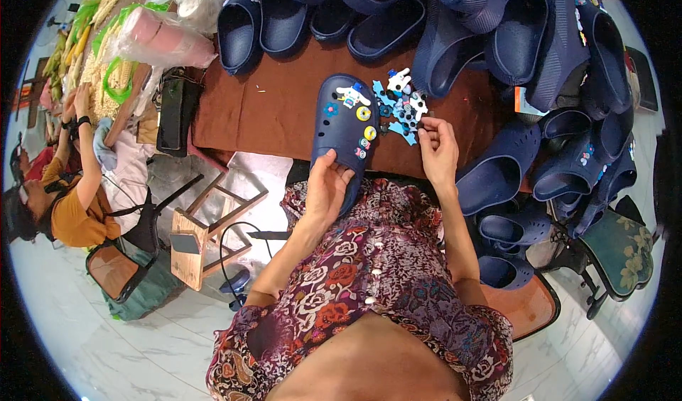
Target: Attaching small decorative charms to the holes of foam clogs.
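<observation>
My left hand [327,188] is closed around the open heel end of a navy clog [332,137], which lies toe away from me over the brown-covered table's near edge. Shoe charms sit on its upper: a white character, a blue flower, yellow rings and small figures. Some holes along its left side are bare. To the right of the clog is a small pile of loose shoe charms [402,110] in blue and white with black backs. My right hand [440,150] is at the pile's right edge, thumb and fingertips pinched together; what is between them is too small to make out.
Many navy clogs [516,53] are stacked along the far and right sides of the brown cloth [245,113]. A pink cup in plastic [167,37] and a dark box [177,113] stand left. Further left, a person [74,188] reaches toward corn. A wooden stool [188,248] stands below.
</observation>
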A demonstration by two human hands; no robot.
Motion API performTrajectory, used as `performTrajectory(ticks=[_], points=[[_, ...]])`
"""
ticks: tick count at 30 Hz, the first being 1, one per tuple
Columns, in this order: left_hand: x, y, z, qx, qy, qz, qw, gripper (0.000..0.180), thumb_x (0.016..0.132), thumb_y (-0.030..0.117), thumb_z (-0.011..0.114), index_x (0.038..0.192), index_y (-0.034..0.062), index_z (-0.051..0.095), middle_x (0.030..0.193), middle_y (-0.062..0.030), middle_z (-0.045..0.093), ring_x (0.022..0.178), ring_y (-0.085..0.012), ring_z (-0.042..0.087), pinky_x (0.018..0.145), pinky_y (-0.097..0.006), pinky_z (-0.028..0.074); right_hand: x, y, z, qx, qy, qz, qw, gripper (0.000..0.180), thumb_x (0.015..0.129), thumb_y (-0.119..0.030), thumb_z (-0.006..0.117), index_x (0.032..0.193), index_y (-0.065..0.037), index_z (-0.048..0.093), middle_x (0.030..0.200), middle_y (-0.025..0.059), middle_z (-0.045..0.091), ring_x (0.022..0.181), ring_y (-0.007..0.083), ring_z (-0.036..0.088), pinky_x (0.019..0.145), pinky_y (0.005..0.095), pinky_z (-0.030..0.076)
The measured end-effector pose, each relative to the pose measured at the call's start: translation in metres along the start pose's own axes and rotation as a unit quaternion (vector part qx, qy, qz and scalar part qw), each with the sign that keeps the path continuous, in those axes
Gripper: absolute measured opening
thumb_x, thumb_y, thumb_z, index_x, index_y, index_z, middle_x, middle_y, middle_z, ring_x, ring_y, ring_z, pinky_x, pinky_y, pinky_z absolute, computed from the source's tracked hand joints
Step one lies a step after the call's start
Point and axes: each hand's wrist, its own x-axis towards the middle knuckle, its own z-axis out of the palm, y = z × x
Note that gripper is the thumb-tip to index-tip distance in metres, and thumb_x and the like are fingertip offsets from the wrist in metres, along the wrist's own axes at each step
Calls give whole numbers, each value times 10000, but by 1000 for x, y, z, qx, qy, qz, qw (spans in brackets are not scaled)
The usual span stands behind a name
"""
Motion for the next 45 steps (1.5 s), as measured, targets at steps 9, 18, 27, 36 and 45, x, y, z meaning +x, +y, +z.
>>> performTrajectory(ticks=[9,18,27,36,45], points=[[2,-1,-6,51,9,-20,998,262,885,235,638,1076,65,580,1111,-55,630,1059,-166,575,922,-350,431,4,-7,7,-141,-19,-66,988,276,831,-130,692,1080,-48,605,964,121,603,820,255,632,739,379,494],[5,-5,-11,20,19,-18,999,352,895,237,610,1175,36,536,1132,-82,622,1060,-201,580,952,-368,428,5,-8,0,-152,-43,-58,986,259,825,-123,697,1054,-49,601,933,115,604,824,253,637,729,378,493],[3,1,9,-99,40,-7,994,401,923,282,537,1213,11,479,1182,-124,588,1127,-250,552,1011,-402,412,18,-9,-10,-125,-16,-59,990,178,862,-118,644,1028,-57,622,934,110,627,800,253,651,731,382,495],[0,1,9,-81,42,-5,996,419,934,288,530,1237,9,452,1197,-112,570,1120,-231,554,985,-372,425,19,-18,-10,-191,-67,-66,977,144,843,-124,668,946,-36,620,869,119,629,783,258,661,695,364,497],[5,0,9,-140,41,-16,989,563,952,414,480,1349,20,416,1334,-144,522,1210,-265,517,1063,-413,379,13,-10,-12,-140,-56,-64,986,129,863,-85,636,962,-19,586,871,118,633,754,228,658,698,345,498]])
